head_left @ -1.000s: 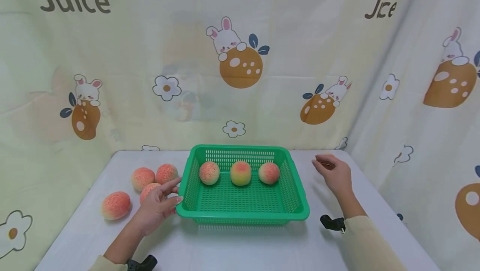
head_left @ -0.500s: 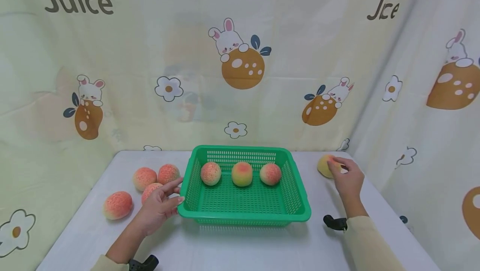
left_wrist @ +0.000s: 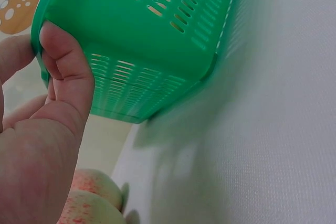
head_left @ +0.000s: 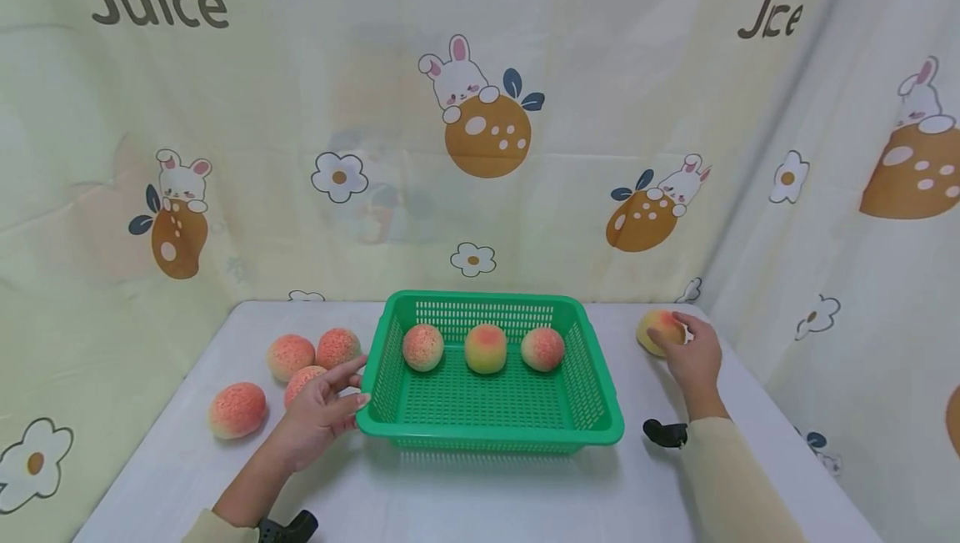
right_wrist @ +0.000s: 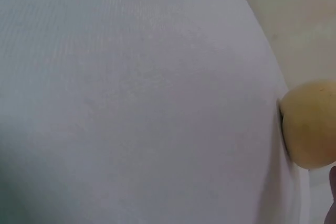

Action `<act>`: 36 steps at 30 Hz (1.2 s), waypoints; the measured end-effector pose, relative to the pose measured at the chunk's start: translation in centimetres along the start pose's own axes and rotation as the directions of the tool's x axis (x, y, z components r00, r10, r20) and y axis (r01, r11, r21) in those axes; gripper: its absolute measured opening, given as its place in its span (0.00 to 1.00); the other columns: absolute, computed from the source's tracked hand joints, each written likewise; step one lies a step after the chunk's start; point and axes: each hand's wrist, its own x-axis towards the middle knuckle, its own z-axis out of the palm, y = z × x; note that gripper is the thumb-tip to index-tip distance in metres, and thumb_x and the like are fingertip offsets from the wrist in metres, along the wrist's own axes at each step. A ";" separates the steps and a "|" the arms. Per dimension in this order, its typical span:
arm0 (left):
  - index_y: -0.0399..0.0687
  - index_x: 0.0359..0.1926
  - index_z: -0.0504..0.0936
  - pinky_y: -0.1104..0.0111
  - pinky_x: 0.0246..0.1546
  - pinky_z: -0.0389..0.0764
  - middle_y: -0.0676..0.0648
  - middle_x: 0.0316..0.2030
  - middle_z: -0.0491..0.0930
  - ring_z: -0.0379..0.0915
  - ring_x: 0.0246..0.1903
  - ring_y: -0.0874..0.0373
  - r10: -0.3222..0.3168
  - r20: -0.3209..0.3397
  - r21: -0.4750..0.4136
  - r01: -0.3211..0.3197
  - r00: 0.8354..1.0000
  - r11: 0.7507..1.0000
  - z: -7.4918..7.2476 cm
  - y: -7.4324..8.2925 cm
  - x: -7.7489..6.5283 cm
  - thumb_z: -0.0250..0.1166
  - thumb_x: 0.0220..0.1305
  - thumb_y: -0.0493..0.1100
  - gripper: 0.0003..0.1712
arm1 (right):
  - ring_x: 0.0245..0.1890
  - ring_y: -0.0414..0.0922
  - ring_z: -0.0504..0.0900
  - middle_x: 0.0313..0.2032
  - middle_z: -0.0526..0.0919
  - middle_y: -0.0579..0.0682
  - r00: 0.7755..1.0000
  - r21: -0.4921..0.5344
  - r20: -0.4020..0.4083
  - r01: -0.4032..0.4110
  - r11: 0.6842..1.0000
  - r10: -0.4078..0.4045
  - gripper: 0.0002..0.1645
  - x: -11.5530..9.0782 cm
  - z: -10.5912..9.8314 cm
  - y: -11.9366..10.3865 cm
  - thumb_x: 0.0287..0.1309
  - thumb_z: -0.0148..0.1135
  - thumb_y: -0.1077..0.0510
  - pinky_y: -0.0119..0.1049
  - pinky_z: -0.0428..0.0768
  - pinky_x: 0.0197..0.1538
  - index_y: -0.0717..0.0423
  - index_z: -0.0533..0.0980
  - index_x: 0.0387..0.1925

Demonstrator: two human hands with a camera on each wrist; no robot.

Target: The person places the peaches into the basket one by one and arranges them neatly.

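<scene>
A green plastic basket [head_left: 487, 434] stands mid-table with three peaches inside: a speckled pink peach [head_left: 423, 348], a yellow-red peach [head_left: 486, 349] and a pink peach [head_left: 542, 349]. My left hand [head_left: 318, 418] holds its left rim; the left wrist view shows thumb and fingers pinching that rim [left_wrist: 39, 19]. Right of the basket, a yellow peach with a red blush [head_left: 654, 328] sits on the table. My right hand [head_left: 696, 355] has thumb and forefinger around this peach. In the right wrist view only a fingertip shows, at the edge below the peach [right_wrist: 310, 124].
Left of the basket lie several more pink peaches, one nearest the left edge [head_left: 237, 410] and one at the back [head_left: 337, 348]; my left hand partly covers another [head_left: 302, 380]. A printed curtain [head_left: 360, 109] hangs behind the white table [head_left: 480, 501].
My right hand has moved right from in front of the yellow peach, then its thumb and forefinger have come around it. The left hand and basket stay in place.
</scene>
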 end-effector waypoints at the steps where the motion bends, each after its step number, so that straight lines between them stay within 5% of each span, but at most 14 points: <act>1: 0.50 0.80 0.56 0.67 0.48 0.87 0.46 0.54 0.69 0.83 0.46 0.59 -0.001 0.000 0.000 0.001 1.000 1.000 0.0 0.0 0.0 0.65 0.71 0.39 0.43 | 0.76 0.63 0.57 0.76 0.59 0.64 1.000 -0.006 0.020 -0.010 1.000 0.011 0.48 0.1 0.1 0.1 0.64 0.67 0.40 0.63 0.62 0.75 0.55 0.62 0.77; 9: 0.50 0.81 0.55 0.67 0.48 0.87 0.46 0.54 0.69 0.82 0.47 0.59 -0.004 -0.006 0.014 0.004 1.000 1.000 0.0 0.0 -0.1 0.65 0.71 0.39 0.43 | 0.76 0.65 0.56 0.78 0.53 0.66 0.995 -0.001 0.084 -0.049 0.999 0.049 0.57 0.9 0.8 1.2 0.63 0.69 0.39 0.63 0.61 0.76 0.53 0.50 0.81; 36: 0.51 0.80 0.56 0.66 0.48 0.87 0.45 0.54 0.70 0.82 0.47 0.59 -0.008 -0.013 0.019 0.008 1.000 1.000 0.0 0.0 0.2 0.66 0.71 0.39 0.43 | 0.76 0.61 0.56 0.80 0.55 0.56 0.990 0.069 0.099 -0.106 0.992 0.099 0.57 1.9 1.4 2.1 0.62 0.70 0.40 0.61 0.61 0.77 0.44 0.48 0.82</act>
